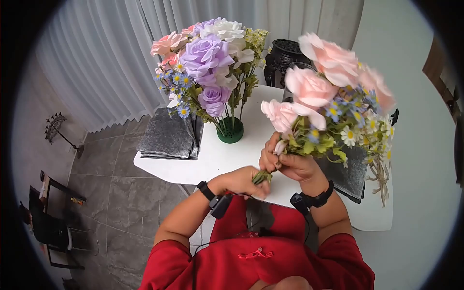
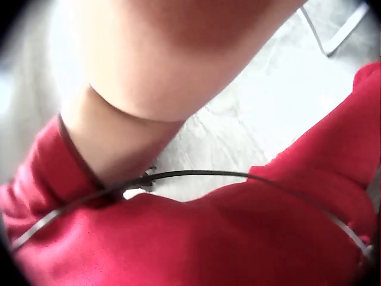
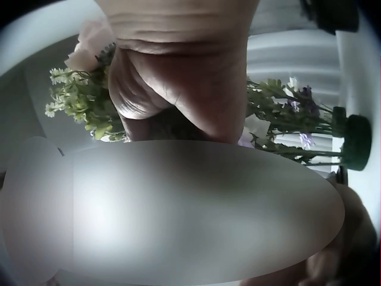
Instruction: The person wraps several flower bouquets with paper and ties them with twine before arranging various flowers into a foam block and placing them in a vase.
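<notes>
A bouquet of pink roses [image 1: 311, 87] mixed with small blue flowers and white daisies [image 1: 349, 136] leans up and to the right in the head view. My right hand [image 1: 298, 166] grips its stems just below the leaves. At the lower stem ends [image 1: 262, 177], my left hand [image 1: 241, 181] curls its fingers round them. The right wrist view shows the right hand [image 3: 175, 89] from the wrist side, with daisies [image 3: 74, 98] beyond it; a blurred patch hides its fingertips. Bare skin and red clothing fill the left wrist view, without the stems.
On the white table [image 1: 208, 162] stands a second arrangement with purple roses [image 1: 205, 55], its stems set in a green round base [image 1: 229, 131]. Dark grey square sheets [image 1: 166, 133] lie stacked at left, more [image 1: 345, 174] at right under the bouquet. Twine [image 1: 381, 179] hangs at the right.
</notes>
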### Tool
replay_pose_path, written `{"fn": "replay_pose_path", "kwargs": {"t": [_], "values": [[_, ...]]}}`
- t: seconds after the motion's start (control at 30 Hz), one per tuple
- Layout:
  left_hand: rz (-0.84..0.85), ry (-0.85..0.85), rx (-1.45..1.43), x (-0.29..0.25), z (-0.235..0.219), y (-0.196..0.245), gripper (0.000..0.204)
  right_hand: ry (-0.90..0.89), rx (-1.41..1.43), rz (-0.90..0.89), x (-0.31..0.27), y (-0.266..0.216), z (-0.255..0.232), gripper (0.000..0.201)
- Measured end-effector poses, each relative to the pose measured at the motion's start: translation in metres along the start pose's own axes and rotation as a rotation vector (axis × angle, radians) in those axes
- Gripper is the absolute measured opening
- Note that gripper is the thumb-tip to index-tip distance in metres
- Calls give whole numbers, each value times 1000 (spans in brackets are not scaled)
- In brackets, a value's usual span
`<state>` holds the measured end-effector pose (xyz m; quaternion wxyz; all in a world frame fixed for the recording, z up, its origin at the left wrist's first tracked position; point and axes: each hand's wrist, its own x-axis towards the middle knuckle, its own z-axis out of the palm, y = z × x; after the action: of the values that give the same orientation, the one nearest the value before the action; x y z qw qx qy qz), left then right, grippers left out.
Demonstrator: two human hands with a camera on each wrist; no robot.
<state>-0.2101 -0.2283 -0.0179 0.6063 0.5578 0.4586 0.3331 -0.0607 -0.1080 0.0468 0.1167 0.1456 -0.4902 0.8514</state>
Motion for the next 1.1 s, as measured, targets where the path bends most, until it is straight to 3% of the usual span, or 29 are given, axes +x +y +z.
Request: {"fn": "replay_pose_path", "kwargs": {"t": [0.03,0.07,0.1,0.13,0.23,0.3,0.37,0.43,0.5,0.53,0.6,0.63,0.7,0.77,0.8,0.83,0.87,0.9,0.93,1.0,1.03,1.07,1.1], "values": [[75,206,93,7,5,4,27,41,-92,-17,2,-3,0,31],[75,207,90,16,8,-4,27,132,-221,12,1,-2,-7,27],[197,445,63,27,8,-19,30,292,-471,14,-1,6,-22,25],[320,683,35,36,9,-34,33,346,-544,33,0,17,-35,24],[442,713,73,48,19,-63,32,486,-560,63,3,28,-34,22],[371,651,83,38,28,-53,24,618,-443,82,4,32,-34,21],[243,567,14,37,31,-54,22,591,-368,74,6,27,-31,28],[275,608,71,41,29,-60,22,608,-404,26,7,19,-24,33],[548,784,408,45,22,-55,20,622,-446,-24,8,6,-19,39],[549,783,406,45,19,-53,20,570,-607,-85,6,-5,-18,41],[341,712,365,41,13,-30,19,515,-807,-143,8,-28,0,40],[343,712,364,43,8,-25,19,514,-809,-141,11,-38,2,40],[431,610,462,52,-1,-13,19,486,-1102,-6,15,-60,-2,37],[503,613,495,65,-10,13,23,444,-1118,-234,28,-87,8,33],[506,615,511,72,-18,30,24,444,-1189,-260,34,-102,-1,40],[554,639,518,80,-26,50,25,465,-1378,-378,44,-119,-3,33],[488,596,451,82,-31,84,27,457,-1370,-330,52,-140,6,31],[550,610,481,93,-41,104,25,376,-1562,-500,63,-162,-4,31],[613,622,512,105,-52,123,24,554,-1393,-389,72,-178,16,30],[843,686,658,128,-73,165,20,520,-1396,-556,88,-229,-13,29],[777,713,722,138,-86,184,27,527,-1469,-666,96,-252,-16,31],[824,774,824,145,-93,201,30,564,-1273,-667,104,-243,39,21],[816,813,887,144,-94,218,33,566,-1276,-670,108,-252,37,21]]}}
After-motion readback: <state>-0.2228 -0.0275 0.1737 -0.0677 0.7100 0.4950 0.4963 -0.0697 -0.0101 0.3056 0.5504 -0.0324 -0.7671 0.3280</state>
